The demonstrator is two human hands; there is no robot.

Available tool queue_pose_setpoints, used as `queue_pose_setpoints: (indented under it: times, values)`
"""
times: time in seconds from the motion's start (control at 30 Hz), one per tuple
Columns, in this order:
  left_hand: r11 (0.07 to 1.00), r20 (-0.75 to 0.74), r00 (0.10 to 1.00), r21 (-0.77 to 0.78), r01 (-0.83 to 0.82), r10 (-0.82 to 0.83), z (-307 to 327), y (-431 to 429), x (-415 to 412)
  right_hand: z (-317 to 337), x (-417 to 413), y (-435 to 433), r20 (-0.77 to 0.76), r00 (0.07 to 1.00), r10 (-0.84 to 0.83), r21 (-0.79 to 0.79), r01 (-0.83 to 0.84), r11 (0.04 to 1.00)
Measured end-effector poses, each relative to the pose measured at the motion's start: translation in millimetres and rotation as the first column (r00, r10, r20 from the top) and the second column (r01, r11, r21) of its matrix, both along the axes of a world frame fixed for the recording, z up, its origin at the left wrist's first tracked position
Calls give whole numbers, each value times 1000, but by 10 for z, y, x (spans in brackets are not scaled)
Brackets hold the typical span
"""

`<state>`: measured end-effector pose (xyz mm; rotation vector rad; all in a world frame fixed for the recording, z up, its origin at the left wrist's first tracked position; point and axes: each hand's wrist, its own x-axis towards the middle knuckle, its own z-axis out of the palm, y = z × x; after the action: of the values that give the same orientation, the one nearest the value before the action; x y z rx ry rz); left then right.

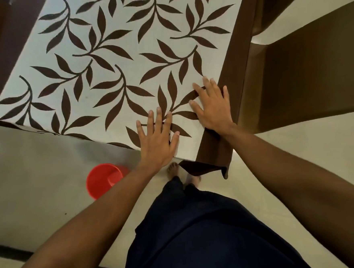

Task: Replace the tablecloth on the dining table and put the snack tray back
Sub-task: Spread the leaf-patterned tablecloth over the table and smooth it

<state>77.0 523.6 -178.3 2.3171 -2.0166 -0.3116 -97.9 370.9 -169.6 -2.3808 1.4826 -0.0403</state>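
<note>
Pale floor tiling (300, 167) fills the near part of the view, and on it, at about eight o'clock from the hands, a red plastic mug (105, 179) is seen standing upright, well apart from the work. At the table's near corner both hands are laid flat with fingers spread, gripping nothing: the left hand (157, 141) is pressed on the tablecloth (104, 65) close to the near edge, and the right hand (214, 108), at two o'clock from it, rests where the leaf-printed field meets the brown border (237, 52). The palms are judged to be placed so in order to smooth the cloth and seat its corner squarely, the border being let fall over the side. A corner flap (205, 168) is seen hanging loose below the edge. Toward one o'clock a brown chair (305, 62) is partly cut off. The snack tray is nowhere in view, and the table's far end is not shown, so the cloth's overall alignment cannot be judged.
</note>
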Motion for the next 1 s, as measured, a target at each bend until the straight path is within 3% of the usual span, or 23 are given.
queue_pose_setpoints:
  times: [0.17, 0.3, 0.47, 0.73, 0.9, 1.0]
  values:
    - [1000, -57, 998, 22, -11, 12, 27, -217, -73, -62, -220, 194, -128, 991, -43, -24, 41, 999]
    - [1000, -109, 994, 1, 20, -20, 107, -728, -224, -19, -337, 335, -136, 990, -41, -8, 40, 999]
    - [999, -51, 998, 23, 39, -38, 196, -1210, -424, -8, -419, 688, -108, 994, 6, 27, -3, 1000]
    - [990, 6, 991, 26, -136, 136, 33, -1377, -836, -15, -821, 736, -16, 965, 262, 56, -261, 964]
    - [949, 18, 950, -48, -312, 313, -6, -1211, -1068, -4, -1254, 514, 144, 865, 480, 82, -494, 865]
    - [876, 20, 878, -81, -475, 478, -13, -1086, -1378, 65, -1466, 224, 246, 792, 559, 101, -594, 798]
